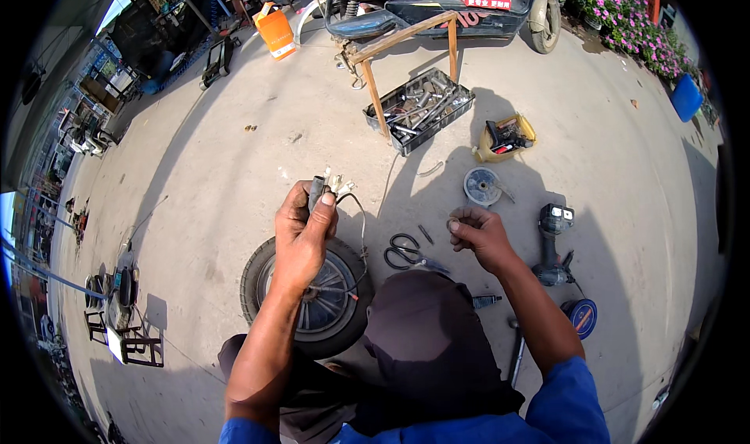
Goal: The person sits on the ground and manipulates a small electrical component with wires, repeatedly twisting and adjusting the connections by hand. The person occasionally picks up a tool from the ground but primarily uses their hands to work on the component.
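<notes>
My left hand [301,229] is raised over a black-tyred wheel [332,291] and closed round a bundle of wire connectors [337,184]. White plugs and a dark sleeve stick up past the thumb. From the bundle a thin cable [364,237] drops to the wheel's hub. My right hand [480,237] is pinched, thumb against fingers, right of the black-handled scissors [404,250]; whatever small thing it may hold I cannot make out. A small dark rod [426,234] lies by the scissors. A roll of tape [482,186] rests just beyond my right hand.
At right lie a cordless driver [551,245], a blue round disc [582,316] and a metal-shafted tool [517,356]. Ahead stand a black crate [406,145] of tools with a wooden handle frame [404,36], a yellow tub [488,155] and a scooter [422,16]. An orange bag [275,31] stands far left.
</notes>
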The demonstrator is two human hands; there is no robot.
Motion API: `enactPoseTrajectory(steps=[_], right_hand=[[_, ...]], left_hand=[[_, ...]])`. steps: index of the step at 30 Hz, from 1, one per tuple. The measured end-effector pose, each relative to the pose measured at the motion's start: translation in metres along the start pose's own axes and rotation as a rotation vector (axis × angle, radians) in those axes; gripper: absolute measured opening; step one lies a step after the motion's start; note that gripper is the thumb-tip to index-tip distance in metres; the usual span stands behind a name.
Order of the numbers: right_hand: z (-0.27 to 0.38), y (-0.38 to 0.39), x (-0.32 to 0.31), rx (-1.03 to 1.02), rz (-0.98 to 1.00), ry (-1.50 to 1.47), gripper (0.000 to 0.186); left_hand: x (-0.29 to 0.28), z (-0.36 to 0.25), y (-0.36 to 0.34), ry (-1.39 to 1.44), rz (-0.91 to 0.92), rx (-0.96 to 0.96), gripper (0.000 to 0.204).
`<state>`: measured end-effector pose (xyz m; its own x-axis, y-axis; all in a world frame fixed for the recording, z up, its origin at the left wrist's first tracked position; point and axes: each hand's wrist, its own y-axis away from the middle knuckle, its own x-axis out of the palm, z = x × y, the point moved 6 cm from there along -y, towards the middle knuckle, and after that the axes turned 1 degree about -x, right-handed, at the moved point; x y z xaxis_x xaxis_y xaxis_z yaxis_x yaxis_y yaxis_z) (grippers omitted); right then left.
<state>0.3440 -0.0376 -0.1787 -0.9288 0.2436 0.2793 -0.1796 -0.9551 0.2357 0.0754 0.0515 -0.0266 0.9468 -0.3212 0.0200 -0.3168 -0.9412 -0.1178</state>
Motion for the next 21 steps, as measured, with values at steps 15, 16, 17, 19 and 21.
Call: enactPoseTrajectory(steps=[15,16,17,19,21], right_hand=[[0.12,0.006,0.159,-0.284,0.305,-0.277,0.028],[0.12,0.006,0.161,-0.289,0.299,-0.277,0.029],[0.119,0.006,0.163,-0.295,0.292,-0.278,0.029],[0.119,0.008,0.167,-0.291,0.287,-0.281,0.03],[0.121,0.011,0.171,-0.278,0.285,-0.284,0.031]], left_hand=[[-0.002,-0.007,-0.002,0.059,0.024,0.156,0.013],[0.0,-0.012,-0.001,0.055,0.028,0.166,0.013],[0.0,-0.013,-0.001,0.058,0.035,0.18,0.013],[0.0,-0.013,0.0,0.063,0.045,0.203,0.013],[-0.002,-0.015,0.001,0.051,0.044,0.208,0.014]])
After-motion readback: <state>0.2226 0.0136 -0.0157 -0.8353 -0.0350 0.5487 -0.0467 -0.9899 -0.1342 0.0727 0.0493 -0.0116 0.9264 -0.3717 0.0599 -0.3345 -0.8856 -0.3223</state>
